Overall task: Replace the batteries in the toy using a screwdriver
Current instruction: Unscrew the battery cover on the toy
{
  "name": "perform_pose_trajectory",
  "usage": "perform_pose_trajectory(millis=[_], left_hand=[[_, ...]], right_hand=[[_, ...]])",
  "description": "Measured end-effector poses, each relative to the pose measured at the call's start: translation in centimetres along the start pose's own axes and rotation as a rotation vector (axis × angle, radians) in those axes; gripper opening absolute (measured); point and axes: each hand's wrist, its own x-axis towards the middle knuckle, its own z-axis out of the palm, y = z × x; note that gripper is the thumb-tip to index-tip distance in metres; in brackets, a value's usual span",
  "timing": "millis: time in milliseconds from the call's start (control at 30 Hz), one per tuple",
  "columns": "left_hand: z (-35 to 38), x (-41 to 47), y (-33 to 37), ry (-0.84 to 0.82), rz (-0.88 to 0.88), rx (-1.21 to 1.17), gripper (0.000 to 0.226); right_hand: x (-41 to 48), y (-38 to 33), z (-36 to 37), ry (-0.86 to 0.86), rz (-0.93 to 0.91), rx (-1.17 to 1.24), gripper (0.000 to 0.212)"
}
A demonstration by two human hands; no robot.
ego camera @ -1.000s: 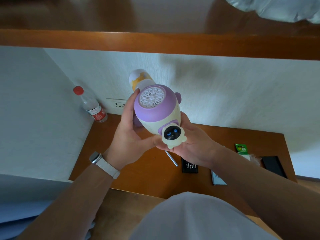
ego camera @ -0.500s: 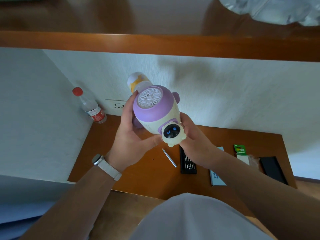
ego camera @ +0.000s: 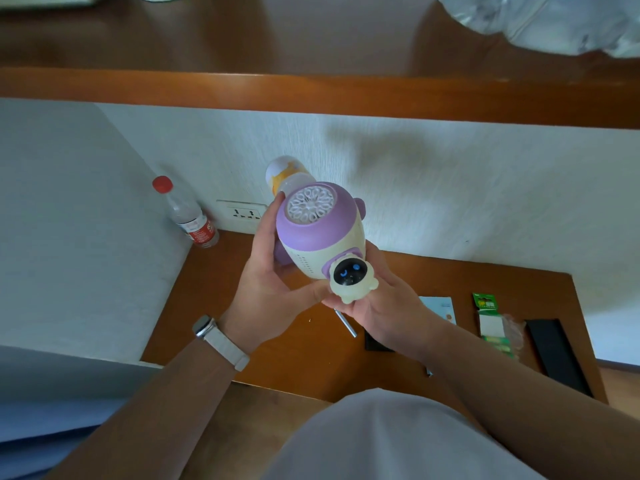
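Toy (ego camera: 318, 233), a purple and cream rocket shape with a small robot face, held in the air above the middle of the table (ego camera: 242, 344), well clear of the wood. Left hand (ego camera: 266, 282) wrapped round its left flank, thumb in front. Right hand (ego camera: 384, 306) cupped under the lower end, fingers curled about it.

Likely step: turning the toy to find the battery door, with no door or screw in sight. Next move: freeing one hand for the screwdriver (ego camera: 346, 323), lying just below the hands beside a black case (ego camera: 375, 341).

Battery pack (ego camera: 490, 323) near the right edge. Water bottle (ego camera: 188, 216) at the back left corner, well apart. Bare wood toward the front left corner for setting the toy down.
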Motion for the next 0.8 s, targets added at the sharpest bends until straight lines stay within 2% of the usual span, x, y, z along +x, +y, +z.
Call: perform_pose_trajectory(millis=[67,133,167,233,267,400,467,600,633,733,800], left_hand=[[-0.1,-0.3,-0.3,-0.007,-0.012,0.006,0.106],[0.0,-0.5,-0.5,-0.008,-0.02,0.002,0.108],[0.0,-0.5,-0.5,-0.009,-0.02,0.003,0.108],[0.0,-0.5,-0.4,-0.013,-0.014,0.011,0.107],[-0.1,-0.5,-0.4,-0.012,-0.014,0.017,0.107],[-0.5,-0.1,-0.5,-0.004,-0.005,0.017,0.107],[-0.7,0.3,-0.3,0.003,0.018,0.025,0.104],[-1.4,0.7,0.0,0.015,0.068,0.047,0.102],[-1.6,0.7,0.0,0.014,0.082,0.055,0.102],[-2.1,0.9,-0.2,0.014,0.078,0.043,0.104],[-2.2,1.1,-0.3,0.02,0.068,0.019,0.105]], right_hand=[[0.7,0.3,0.6,0.026,-0.012,0.055,0.042],[0.7,0.0,0.9,0.101,0.023,0.148,0.062],[0.6,-0.1,0.9,0.111,0.055,0.187,0.062],[0.8,-0.4,0.7,0.07,0.114,0.237,0.036],[0.6,-0.6,0.5,0.058,0.135,0.28,0.033],[1.5,-1.5,0.8,0.006,0.15,0.25,0.069],[2.0,-2.1,1.2,-0.037,0.154,0.208,0.072],[2.6,-2.5,1.0,-0.089,0.165,0.16,0.056],[2.9,-2.5,0.8,-0.103,0.167,0.145,0.057],[3.6,-2.3,0.3,-0.128,0.191,0.096,0.08],[3.9,-2.2,0.0,-0.118,0.189,0.024,0.079]])
